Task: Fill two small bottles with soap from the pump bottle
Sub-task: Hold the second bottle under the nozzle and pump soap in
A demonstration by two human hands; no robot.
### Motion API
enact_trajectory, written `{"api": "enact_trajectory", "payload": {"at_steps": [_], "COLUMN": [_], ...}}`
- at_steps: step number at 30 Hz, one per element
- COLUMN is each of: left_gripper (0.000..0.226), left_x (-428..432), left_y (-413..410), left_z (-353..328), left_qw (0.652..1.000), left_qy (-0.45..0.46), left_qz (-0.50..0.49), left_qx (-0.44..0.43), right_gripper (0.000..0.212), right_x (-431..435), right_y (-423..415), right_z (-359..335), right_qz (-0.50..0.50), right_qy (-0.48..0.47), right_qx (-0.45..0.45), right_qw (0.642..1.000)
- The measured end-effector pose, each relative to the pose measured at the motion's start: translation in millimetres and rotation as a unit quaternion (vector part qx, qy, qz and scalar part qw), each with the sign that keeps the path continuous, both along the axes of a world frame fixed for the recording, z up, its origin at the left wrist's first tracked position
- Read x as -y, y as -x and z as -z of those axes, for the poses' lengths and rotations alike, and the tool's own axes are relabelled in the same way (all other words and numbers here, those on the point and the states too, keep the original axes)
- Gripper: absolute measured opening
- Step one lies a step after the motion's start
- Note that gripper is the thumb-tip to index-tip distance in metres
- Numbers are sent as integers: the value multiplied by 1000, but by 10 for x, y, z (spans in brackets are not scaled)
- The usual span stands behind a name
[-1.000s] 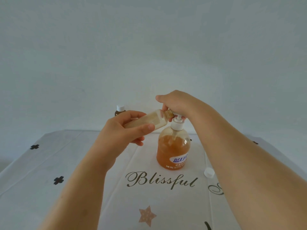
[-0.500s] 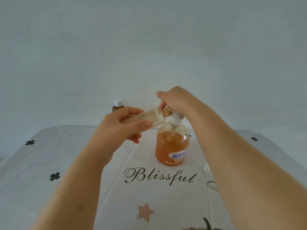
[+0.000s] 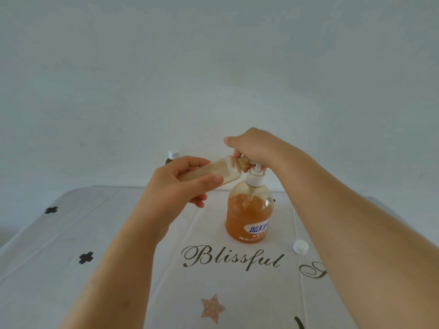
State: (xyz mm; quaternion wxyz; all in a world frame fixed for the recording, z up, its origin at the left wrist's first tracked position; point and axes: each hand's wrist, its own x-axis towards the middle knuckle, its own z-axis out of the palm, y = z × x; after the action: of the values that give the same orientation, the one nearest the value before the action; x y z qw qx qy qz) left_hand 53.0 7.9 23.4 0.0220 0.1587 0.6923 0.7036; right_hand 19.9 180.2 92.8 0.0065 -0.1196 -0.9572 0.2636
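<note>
Alignment of neck to nozzle decides your next press: the small bottle (image 3: 225, 169) lies almost on its side at frame centre, long axis rising rightward from your left hand (image 3: 175, 186), its mouth at the spout under your right hand (image 3: 251, 146). Your left fingers (image 3: 190, 162) and thumb wrap its smooth clear barrel, cloudy beige inside; your right fingers curl over the white head of the pump bottle (image 3: 248, 214), round-shouldered clear plastic holding amber soap, upright on the desk (image 3: 95, 233). A capped second small bottle (image 3: 173, 156) stands behind your left hand.

Amber pump bottle (image 3: 248, 214), perhaps white cap (image 3: 300, 246)
</note>
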Motion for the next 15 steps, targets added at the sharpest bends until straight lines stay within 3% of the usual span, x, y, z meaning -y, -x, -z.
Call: {"api": "enact_trajectory", "payload": {"at_steps": [4, 9, 15], "left_gripper": [40, 44, 40], "left_x": [7, 22, 12], "left_y": [1, 40, 48], "left_z": [27, 53, 60], "left_qw": [1000, 1000, 1000], "left_qy": [6, 10, 2], "left_qz": [12, 13, 15], "left_qx": [9, 13, 19], "right_gripper": [52, 38, 36], "right_x": [-21, -21, -55], "right_y": [-4, 48, 60], "right_z": [36, 124, 163], "right_qz": [0, 5, 1], "right_qy": [33, 35, 32], "right_qx": [-8, -12, -27], "right_qw": [999, 999, 999]}}
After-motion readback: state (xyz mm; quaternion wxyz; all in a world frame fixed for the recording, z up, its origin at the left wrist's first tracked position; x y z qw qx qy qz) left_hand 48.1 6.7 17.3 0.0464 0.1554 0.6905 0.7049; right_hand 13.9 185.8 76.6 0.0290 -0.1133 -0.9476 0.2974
